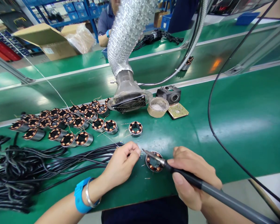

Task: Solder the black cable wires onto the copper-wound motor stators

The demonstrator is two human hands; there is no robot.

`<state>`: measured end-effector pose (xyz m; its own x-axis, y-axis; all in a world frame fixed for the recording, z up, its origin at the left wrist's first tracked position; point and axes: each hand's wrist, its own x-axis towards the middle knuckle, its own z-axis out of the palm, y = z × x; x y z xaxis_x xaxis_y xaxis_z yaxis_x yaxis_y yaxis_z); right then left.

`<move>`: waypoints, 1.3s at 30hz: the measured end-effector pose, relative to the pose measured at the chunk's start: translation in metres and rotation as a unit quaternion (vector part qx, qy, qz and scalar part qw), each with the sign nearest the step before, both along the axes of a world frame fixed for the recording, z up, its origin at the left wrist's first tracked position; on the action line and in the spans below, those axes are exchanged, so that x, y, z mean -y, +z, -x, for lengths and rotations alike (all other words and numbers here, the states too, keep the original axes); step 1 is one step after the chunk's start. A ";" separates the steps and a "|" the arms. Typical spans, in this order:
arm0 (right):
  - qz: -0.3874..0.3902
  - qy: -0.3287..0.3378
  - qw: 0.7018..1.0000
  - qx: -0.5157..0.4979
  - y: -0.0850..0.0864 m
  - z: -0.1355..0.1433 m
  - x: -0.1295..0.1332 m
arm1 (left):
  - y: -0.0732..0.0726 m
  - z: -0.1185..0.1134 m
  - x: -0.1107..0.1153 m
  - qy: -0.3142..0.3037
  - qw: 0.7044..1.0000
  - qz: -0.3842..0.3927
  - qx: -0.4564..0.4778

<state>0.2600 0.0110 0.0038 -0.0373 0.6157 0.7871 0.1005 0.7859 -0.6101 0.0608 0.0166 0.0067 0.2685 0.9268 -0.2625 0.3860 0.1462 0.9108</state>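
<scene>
My right hand (193, 177) is closed round the handle of a soldering iron (210, 189), its tip pointing left towards my left fingertips. Below that tip a copper-wound motor stator (154, 166) lies on the green bench, partly covered by the iron. Thumb and forefinger of my left hand (123, 163) are pinched together just left of the tip. A thin strand of solder wire (46, 81) slants down from the upper left into that pinch. Behind the hands sits another single stator (135, 128). Black cables (91, 158) reach in beside my left hand, their ends partly hidden by it.
Several stators (82, 138) stand grouped at the left back. A fume extractor hood (130, 96) hangs over the bench, near a round tub (158, 107) and an iron stand with a sponge (178, 111). A black cord (212, 124) loops at right. Across the bench is another person (105, 23).
</scene>
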 end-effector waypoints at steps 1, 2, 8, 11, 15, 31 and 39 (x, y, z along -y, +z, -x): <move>-0.001 0.001 1.000 -0.004 -0.001 0.000 0.000 | 0.000 0.000 0.000 0.000 1.000 0.001 0.000; -0.001 0.002 1.000 -0.006 -0.002 0.000 0.000 | 0.000 0.000 0.000 0.000 1.000 0.001 0.000; 0.004 0.005 1.000 -0.008 -0.005 -0.001 0.000 | 0.001 0.000 0.001 0.000 1.000 0.001 0.003; 0.004 0.003 1.000 -0.004 -0.005 -0.001 0.001 | 0.001 0.000 0.001 0.002 1.000 0.004 0.005; -0.003 -0.014 1.000 -0.003 -0.011 -0.003 -0.001 | 0.001 0.000 0.000 0.001 1.000 0.007 0.003; -0.003 0.050 0.968 0.245 -0.007 0.021 -0.020 | 0.014 0.017 -0.004 -0.113 0.992 0.045 0.028; 0.017 0.045 0.962 0.269 -0.014 0.012 -0.012 | 0.017 0.016 -0.005 -0.102 0.993 0.060 0.020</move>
